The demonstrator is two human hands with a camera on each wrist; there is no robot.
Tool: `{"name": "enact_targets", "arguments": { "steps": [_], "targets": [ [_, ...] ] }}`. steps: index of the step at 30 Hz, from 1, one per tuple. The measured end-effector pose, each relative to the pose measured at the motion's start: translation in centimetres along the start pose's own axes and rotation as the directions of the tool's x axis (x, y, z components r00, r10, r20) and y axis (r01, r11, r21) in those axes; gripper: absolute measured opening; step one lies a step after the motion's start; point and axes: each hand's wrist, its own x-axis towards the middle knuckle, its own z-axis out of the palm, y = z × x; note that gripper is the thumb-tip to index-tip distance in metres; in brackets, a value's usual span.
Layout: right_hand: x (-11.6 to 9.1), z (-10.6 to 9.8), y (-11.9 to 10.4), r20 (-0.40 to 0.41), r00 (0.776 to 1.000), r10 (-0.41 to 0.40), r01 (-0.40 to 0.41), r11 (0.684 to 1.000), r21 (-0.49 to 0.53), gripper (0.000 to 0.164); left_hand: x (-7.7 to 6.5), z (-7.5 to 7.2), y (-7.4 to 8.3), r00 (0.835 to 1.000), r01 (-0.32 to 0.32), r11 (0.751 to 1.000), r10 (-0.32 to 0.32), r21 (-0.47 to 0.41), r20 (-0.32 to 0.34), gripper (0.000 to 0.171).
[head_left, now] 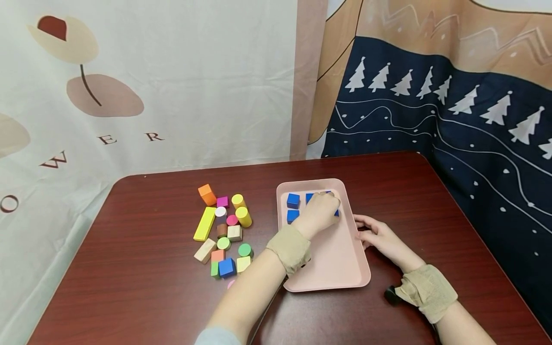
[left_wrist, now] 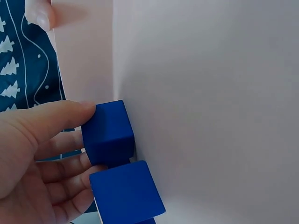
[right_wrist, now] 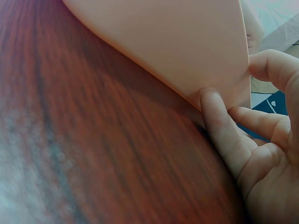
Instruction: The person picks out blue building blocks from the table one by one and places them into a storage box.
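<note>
In the head view my left hand reaches into the pink tray, over its far right part. The left wrist view shows its thumb and fingers pinching a blue cube close to the tray's side wall. Another blue cube sits right beside the held one. More blue cubes stand at the tray's far end, partly hidden by the hand. My right hand holds the tray's right edge, its thumb against the outer wall and a bent finger at the rim.
Left of the tray lies a loose group of coloured blocks: a long yellow block, yellow cylinders, an orange block, a blue block and several others. The brown table ends at patterned cloths behind and to the right.
</note>
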Motion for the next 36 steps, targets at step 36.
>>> {"name": "enact_targets", "arguments": {
  "steps": [36],
  "targets": [
    [0.0, 0.1, -0.1, -0.009, 1.0, 0.012, -0.012, 1.0, -0.001, 0.046, -1.0, -3.7, -0.2, 0.999, -0.006, 1.0, 0.006, -0.016, -0.053, 0.022]
  ]
}}
